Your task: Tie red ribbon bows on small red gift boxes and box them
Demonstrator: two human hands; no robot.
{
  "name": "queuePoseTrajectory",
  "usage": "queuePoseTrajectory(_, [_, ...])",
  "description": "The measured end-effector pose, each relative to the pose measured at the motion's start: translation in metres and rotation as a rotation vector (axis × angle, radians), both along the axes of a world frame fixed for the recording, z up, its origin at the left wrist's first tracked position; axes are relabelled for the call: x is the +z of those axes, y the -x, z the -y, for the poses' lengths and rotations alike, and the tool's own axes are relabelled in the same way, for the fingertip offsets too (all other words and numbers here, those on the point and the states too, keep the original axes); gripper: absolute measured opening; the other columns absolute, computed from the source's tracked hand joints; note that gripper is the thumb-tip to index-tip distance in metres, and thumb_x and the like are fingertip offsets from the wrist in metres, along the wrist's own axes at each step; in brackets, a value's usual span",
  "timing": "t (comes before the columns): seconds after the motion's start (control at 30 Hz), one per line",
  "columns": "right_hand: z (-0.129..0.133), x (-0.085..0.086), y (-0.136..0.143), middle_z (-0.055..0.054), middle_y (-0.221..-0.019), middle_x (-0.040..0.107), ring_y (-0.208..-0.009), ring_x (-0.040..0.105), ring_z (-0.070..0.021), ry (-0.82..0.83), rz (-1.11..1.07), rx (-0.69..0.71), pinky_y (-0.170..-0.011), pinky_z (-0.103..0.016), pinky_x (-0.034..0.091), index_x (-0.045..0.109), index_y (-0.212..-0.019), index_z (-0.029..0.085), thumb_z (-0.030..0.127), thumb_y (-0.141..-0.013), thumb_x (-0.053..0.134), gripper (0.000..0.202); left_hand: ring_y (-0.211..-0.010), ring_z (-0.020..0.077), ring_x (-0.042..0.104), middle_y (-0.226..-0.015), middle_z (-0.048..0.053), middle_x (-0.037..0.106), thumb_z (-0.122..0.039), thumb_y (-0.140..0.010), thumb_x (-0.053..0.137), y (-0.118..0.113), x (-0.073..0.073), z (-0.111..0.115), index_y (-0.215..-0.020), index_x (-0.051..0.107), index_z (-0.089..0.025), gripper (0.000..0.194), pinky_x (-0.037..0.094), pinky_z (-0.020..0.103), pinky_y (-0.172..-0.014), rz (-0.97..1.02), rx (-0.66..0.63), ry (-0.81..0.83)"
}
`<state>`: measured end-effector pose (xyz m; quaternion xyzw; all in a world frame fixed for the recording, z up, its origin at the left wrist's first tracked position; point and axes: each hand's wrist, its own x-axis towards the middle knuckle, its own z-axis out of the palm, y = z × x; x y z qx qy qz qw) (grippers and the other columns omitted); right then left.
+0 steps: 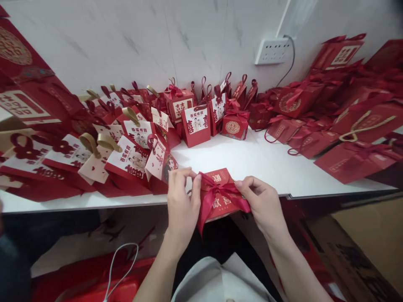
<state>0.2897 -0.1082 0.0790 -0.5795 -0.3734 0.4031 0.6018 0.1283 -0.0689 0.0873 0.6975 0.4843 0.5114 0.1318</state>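
A red gift box with gold characters sits at the table's front edge, just in front of my body. Across its top runs a dark red satin ribbon, tied in a bow at the middle. My left hand pinches the ribbon at the box's left side, thumb against forefinger. On the other side my right hand is closed with thumb and forefinger on the ribbon's right loop. One ribbon tail hangs down past the box's near left corner. The fingertips partly cover the ribbon's ends.
Red and white gift boxes with loop handles crowd the table's left. More red boxes with ribbons pile up at right. A power strip is on the wall behind the white table. A white cable loops below left.
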Motion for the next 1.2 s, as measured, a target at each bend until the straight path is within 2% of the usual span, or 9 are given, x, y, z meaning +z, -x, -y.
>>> queuePoseTrajectory(0.1, [0.006,0.001,0.003,0.004,-0.049,0.046,-0.048,0.04,-0.0089,0.006,0.028,-0.013,-0.048,-0.022,0.036,0.048,-0.052,0.018,0.047,-0.069,0.07,0.041,-0.07,0.0121,0.054,-0.08,0.0,0.051,-0.024,-0.088,0.051,0.002,0.01,0.007,-0.084,0.053,-0.019,0.006,0.045,0.025,-0.066,-0.18,0.068,-0.004])
queuePoseTrajectory(0.2, [0.013,0.0,0.01,0.004,-0.05,0.044,-0.048,0.038,-0.0082,0.0,0.045,0.018,-0.048,-0.021,0.034,0.048,-0.052,0.017,0.044,-0.07,0.069,0.039,-0.059,0.0099,0.052,-0.073,-0.002,0.053,-0.026,-0.089,0.051,0.008,0.012,0.024,-0.085,0.05,-0.02,0.007,0.041,0.022,-0.056,-0.186,0.094,0.076])
queuePoseTrajectory(0.3, [0.016,-0.004,0.016,0.005,-0.051,0.045,-0.049,0.038,-0.0077,-0.002,-0.003,0.031,-0.048,-0.02,0.032,0.048,-0.054,0.017,0.043,-0.073,0.069,0.038,-0.065,0.0108,0.056,-0.075,-0.001,0.056,-0.029,-0.09,0.049,0.011,0.005,0.031,-0.085,0.049,-0.02,0.01,0.044,0.021,-0.06,-0.046,0.082,0.166])
queuePoseTrajectory(0.43, [0.012,-0.012,0.019,0.005,-0.05,0.043,-0.049,0.036,-0.0068,0.004,-0.092,0.02,-0.048,-0.019,0.03,0.045,-0.055,0.017,0.045,-0.075,0.068,0.042,-0.074,0.0111,0.055,-0.078,-0.001,0.054,-0.031,-0.09,0.048,0.007,-0.005,0.025,-0.083,0.049,-0.02,0.013,0.045,0.02,-0.068,0.137,0.062,0.227])
queuePoseTrajectory(0.57, [0.007,-0.014,0.019,0.005,-0.051,0.045,-0.048,0.036,-0.0063,0.018,-0.156,0.026,-0.047,-0.019,0.028,0.045,-0.055,0.017,0.047,-0.075,0.069,0.043,-0.087,0.0124,0.054,-0.084,0.001,0.051,-0.029,-0.09,0.046,0.006,-0.007,0.02,-0.074,0.049,-0.019,0.019,0.043,0.021,-0.081,0.229,0.011,0.242])
queuePoseTrajectory(0.67, [0.005,-0.014,0.017,0.005,-0.049,0.044,-0.047,0.035,-0.0059,0.039,-0.217,0.064,-0.046,-0.019,0.027,0.044,-0.053,0.017,0.047,-0.073,0.071,0.045,-0.087,0.0132,0.054,-0.084,0.001,0.053,-0.029,-0.089,0.046,0.01,-0.01,0.018,-0.071,0.049,-0.019,0.021,0.043,0.022,-0.081,0.352,-0.076,0.343])
queuePoseTrajectory(0.8, [0.005,-0.014,0.012,0.006,-0.048,0.043,-0.046,0.034,-0.0056,0.051,-0.327,0.101,-0.046,-0.018,0.027,0.043,-0.053,0.017,0.047,-0.069,0.074,0.046,-0.08,0.0136,0.054,-0.081,0.001,0.054,-0.033,-0.086,0.05,0.013,-0.021,0.016,-0.066,0.046,-0.019,0.025,0.043,0.023,-0.076,0.53,-0.164,0.438])
queuePoseTrajectory(0.97, [0.005,-0.013,0.008,0.006,-0.048,0.043,-0.046,0.033,-0.0053,0.053,-0.516,0.12,-0.047,-0.018,0.029,0.041,-0.051,0.016,0.044,-0.064,0.079,0.048,-0.082,0.0146,0.053,-0.081,0.002,0.053,-0.033,-0.085,0.052,0.006,-0.03,0.018,-0.069,0.048,-0.019,0.022,0.043,0.024,-0.077,0.622,-0.184,0.444])
queuePoseTrajectory(1.2, [0.003,-0.017,0.006,0.005,-0.053,0.043,-0.048,0.037,-0.0069,0.086,-0.632,0.154,-0.049,-0.019,0.033,0.043,-0.056,0.017,0.041,-0.066,0.078,0.043,-0.082,0.0151,0.052,-0.081,0.002,0.051,-0.032,-0.085,0.052,-0.001,-0.033,0.021,-0.07,0.048,-0.019,0.021,0.042,0.025,-0.08,0.644,-0.198,0.419])
